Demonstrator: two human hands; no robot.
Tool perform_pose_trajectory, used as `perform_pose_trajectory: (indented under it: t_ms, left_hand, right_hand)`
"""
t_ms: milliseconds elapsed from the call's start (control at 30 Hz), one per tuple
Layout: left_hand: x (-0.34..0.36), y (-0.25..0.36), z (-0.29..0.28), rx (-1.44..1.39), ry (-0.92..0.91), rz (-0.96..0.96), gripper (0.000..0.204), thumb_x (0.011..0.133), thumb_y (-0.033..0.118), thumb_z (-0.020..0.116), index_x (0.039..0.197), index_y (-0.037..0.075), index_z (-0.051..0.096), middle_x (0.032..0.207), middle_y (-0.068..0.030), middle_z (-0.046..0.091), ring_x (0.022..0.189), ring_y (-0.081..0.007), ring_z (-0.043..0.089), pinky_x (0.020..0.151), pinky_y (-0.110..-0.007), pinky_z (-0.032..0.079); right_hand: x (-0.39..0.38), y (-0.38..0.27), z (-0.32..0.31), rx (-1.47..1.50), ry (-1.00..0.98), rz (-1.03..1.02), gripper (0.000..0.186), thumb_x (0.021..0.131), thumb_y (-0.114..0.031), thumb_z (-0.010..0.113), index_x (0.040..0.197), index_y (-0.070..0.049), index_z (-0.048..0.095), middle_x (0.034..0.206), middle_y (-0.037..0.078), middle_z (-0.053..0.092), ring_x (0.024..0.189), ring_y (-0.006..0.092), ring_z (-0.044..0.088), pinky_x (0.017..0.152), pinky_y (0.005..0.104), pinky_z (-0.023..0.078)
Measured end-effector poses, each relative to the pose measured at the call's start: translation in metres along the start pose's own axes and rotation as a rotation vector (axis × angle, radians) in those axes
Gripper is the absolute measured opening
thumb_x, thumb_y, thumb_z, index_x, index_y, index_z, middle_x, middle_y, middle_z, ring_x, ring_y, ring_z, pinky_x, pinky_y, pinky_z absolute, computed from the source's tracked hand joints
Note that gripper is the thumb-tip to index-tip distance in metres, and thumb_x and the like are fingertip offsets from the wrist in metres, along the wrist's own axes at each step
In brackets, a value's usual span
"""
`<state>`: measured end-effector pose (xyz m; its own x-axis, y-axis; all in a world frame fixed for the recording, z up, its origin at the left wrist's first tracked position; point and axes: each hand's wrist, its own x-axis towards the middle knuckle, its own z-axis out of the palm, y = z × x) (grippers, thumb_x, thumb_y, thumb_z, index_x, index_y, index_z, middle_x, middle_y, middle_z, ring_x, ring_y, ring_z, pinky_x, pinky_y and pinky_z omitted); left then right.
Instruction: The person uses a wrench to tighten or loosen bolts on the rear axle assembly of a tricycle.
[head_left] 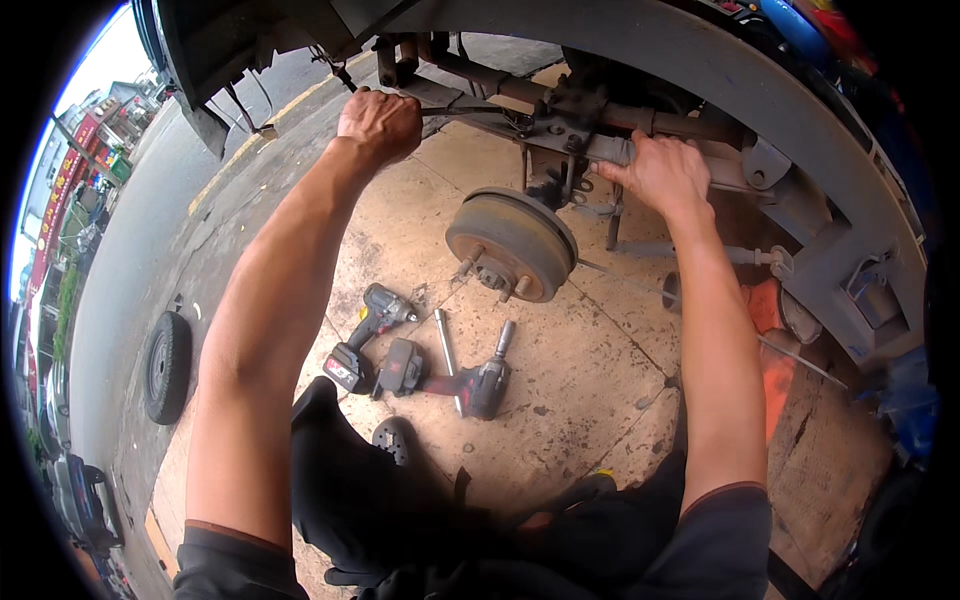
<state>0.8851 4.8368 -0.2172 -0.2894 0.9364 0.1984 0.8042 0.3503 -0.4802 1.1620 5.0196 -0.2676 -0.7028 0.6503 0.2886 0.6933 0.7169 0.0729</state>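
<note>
My left hand point(380, 124) is closed in a fist round the end of a thin dark metal bar point(455, 111), whose other end reaches the bolted clamp plate point(562, 133) on the axle. Round the leaf spring point(608, 150), just right of that plate, my right hand point(662, 172) is wrapped with the thumb on the near side. Below hangs a rusty brake drum point(515, 245) with studs on its face and no wheel on it.
On the tiled floor lie two cordless impact wrenches point(375, 318) point(484, 388) and a metal socket wrench point(444, 342). A spare wheel point(168, 367) stands at the left by the road. The grey vehicle frame point(740, 90) arches overhead to the right, above an orange object point(768, 330).
</note>
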Motion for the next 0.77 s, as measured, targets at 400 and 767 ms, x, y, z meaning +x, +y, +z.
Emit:
perform_pose_trajectory:
  t_ms: [400,767]
  left_hand:
    - [-0.061,0.046,-0.069,-0.782,-0.587,-0.145,0.030,0.088,0.020,0.056,0.081,-0.008,0.062,0.068,-0.0190,0.062,0.065,-0.0304,0.064,0.060,-0.039,0.051]
    - [-0.071,0.136,-0.079,-2.137,-0.488,-1.063,0.024,0.094,0.023,0.057,0.077,0.006,0.052,0.053,-0.0012,0.036,0.043,-0.0125,0.026,0.042,-0.028,0.020]
  right_hand:
    - [-0.002,0.000,-0.006,0.110,-0.088,-0.018,0.077,0.077,-0.073,0.058,0.111,-0.004,0.066,0.105,0.014,0.070,0.105,0.0279,0.064,0.092,0.0389,0.044]
    - [-0.001,0.007,0.006,0.035,-0.008,0.040,0.066,0.079,-0.069,0.061,0.103,-0.008,0.069,0.092,0.009,0.073,0.095,0.0245,0.067,0.088,0.0388,0.043]
